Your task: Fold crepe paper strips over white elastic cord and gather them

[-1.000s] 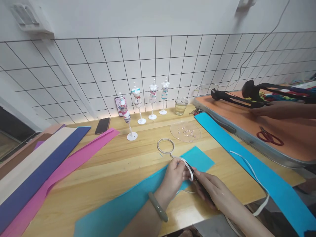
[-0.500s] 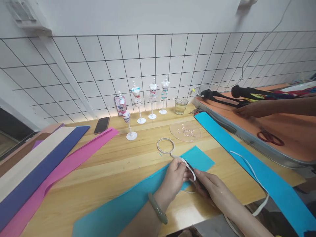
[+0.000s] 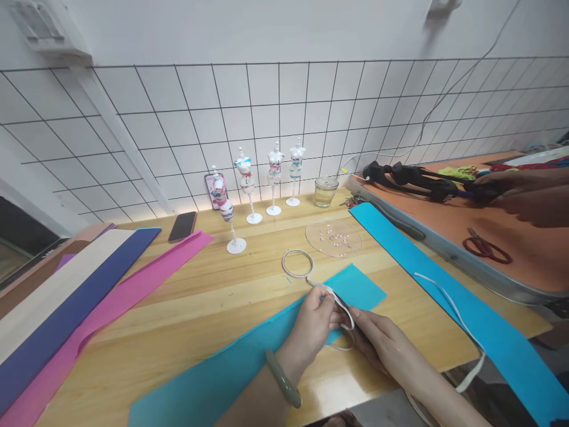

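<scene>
Between the fingertips of my left hand (image 3: 313, 317) is a narrow white ribbon (image 3: 351, 323), which bends in a small loop toward my right hand. The other end runs up to a pale ring (image 3: 297, 264) lying on the table. My right hand (image 3: 377, 338) is closed around a dark slim object (image 3: 341, 302), mostly covered by the fingers, so its kind cannot be made out. Both hands are close together over a turquoise paper strip (image 3: 213, 379). A green bangle (image 3: 283, 379) circles my left wrist.
Several small mannequins (image 3: 223, 201) stand along the wall near a glass (image 3: 326, 193) and a clear plate (image 3: 334, 252) of small pieces. Pink paper (image 3: 133, 290) and a phone (image 3: 182, 226) lie left. Right are blue paper (image 3: 427, 279), red-handled scissors (image 3: 489, 249) and another person's hand (image 3: 533, 190).
My hands stay nearly in place, with the ribbon loop shifting slightly. At the right, the other person's hand has moved the black strap-like item, and the scissors now show more fully.
</scene>
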Motion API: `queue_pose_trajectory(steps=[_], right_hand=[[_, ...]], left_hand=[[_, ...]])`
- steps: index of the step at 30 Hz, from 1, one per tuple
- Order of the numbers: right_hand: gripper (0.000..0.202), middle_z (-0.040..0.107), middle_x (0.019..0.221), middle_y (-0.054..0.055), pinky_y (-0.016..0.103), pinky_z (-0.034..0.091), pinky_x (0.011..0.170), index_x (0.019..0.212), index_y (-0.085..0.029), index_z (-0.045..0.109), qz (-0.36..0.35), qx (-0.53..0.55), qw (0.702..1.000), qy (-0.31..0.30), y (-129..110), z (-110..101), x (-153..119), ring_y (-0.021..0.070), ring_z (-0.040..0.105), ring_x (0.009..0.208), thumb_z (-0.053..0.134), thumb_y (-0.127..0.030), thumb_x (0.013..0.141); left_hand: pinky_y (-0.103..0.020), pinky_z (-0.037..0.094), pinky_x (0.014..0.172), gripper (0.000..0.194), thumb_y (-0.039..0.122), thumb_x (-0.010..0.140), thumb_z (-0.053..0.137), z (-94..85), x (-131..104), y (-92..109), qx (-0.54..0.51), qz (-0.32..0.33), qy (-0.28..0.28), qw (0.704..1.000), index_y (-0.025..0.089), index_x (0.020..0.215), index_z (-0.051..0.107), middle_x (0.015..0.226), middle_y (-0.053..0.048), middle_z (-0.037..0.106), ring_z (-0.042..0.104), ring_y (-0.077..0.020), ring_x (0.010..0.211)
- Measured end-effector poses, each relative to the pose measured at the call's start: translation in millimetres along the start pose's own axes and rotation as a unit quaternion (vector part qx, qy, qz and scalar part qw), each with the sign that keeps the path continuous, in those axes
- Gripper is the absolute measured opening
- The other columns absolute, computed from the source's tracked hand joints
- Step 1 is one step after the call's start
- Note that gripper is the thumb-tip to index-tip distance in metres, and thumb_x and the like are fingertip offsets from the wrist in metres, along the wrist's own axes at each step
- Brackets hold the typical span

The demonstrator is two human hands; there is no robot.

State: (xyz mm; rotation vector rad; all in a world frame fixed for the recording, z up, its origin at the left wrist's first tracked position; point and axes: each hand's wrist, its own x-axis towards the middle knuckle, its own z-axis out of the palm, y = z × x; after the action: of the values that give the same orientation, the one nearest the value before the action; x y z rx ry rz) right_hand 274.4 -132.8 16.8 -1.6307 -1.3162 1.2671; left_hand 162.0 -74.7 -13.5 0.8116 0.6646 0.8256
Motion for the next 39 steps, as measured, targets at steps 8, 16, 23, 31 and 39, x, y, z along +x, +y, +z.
queue_pose_trajectory(steps=[8, 16, 23, 31, 39], right_hand=[[0.045, 0.033, 0.052, -0.005, 0.022, 0.021, 0.043, 0.068, -0.018, 0.047, -0.007, -0.015, 1.000, 0.008, 4.6, 0.4, 2.3, 0.0093, 0.027, 0.047, 0.031, -0.058, 0.084], [0.047, 0.031, 0.052, -0.005, 0.022, 0.023, 0.044, 0.066, -0.018, 0.048, -0.011, -0.050, 0.999, 0.015, 2.2, -0.8, 2.3, 0.0100, 0.027, 0.048, 0.031, -0.058, 0.083], [0.048, 0.039, 0.052, -0.003, 0.022, 0.026, 0.046, 0.068, -0.017, 0.053, -0.019, -0.047, 0.999, 0.021, 7.5, -1.4, 4.8, 0.0110, 0.032, 0.048, 0.032, -0.058, 0.083], [0.042, 0.031, 0.051, -0.005, 0.022, 0.021, 0.042, 0.070, -0.017, 0.050, -0.013, -0.019, 1.000, -0.006, 1.6, -0.8, 4.0, 0.0095, 0.027, 0.047, 0.033, -0.052, 0.085], [0.043, 0.028, 0.048, -0.006, 0.023, 0.022, 0.041, 0.059, -0.021, 0.039, 0.042, -0.009, 0.999, -0.018, -3.8, -7.1, -4.4, 0.0092, 0.027, 0.043, 0.034, -0.057, 0.082]], left_hand=[[-0.024, 0.041, 0.056, 0.034, 0.045, 0.069, 0.060, -0.2, 0.2, 0.2, -0.005, -0.001, -0.009, 1.000, 0.018, 0.076, 0.041, 0.060, 0.003, 0.051, 0.053, -0.0101, 0.052], [-0.024, 0.039, 0.056, 0.035, 0.045, 0.068, 0.061, -0.7, 0.1, 0.6, -0.009, -0.006, -0.009, 1.000, 0.019, 0.075, 0.040, 0.060, 0.004, 0.049, 0.052, -0.0094, 0.053], [-0.022, 0.034, 0.052, 0.033, 0.044, 0.069, 0.060, -1.3, 0.4, 0.9, -0.017, -0.009, -0.016, 1.000, 0.019, 0.073, 0.039, 0.058, 0.005, 0.046, 0.047, -0.0068, 0.049], [-0.026, 0.042, 0.061, 0.026, 0.039, 0.071, 0.057, -0.7, -0.6, 1.3, 0.000, -0.013, 0.002, 1.000, 0.018, 0.075, 0.041, 0.063, 0.001, 0.053, 0.055, -0.0108, 0.057], [-0.032, 0.046, 0.062, 0.028, 0.040, 0.068, 0.058, 1.9, -3.6, 5.4, 0.006, -0.018, 0.015, 1.000, 0.020, 0.078, 0.040, 0.066, -0.002, 0.059, 0.061, -0.0176, 0.062]])
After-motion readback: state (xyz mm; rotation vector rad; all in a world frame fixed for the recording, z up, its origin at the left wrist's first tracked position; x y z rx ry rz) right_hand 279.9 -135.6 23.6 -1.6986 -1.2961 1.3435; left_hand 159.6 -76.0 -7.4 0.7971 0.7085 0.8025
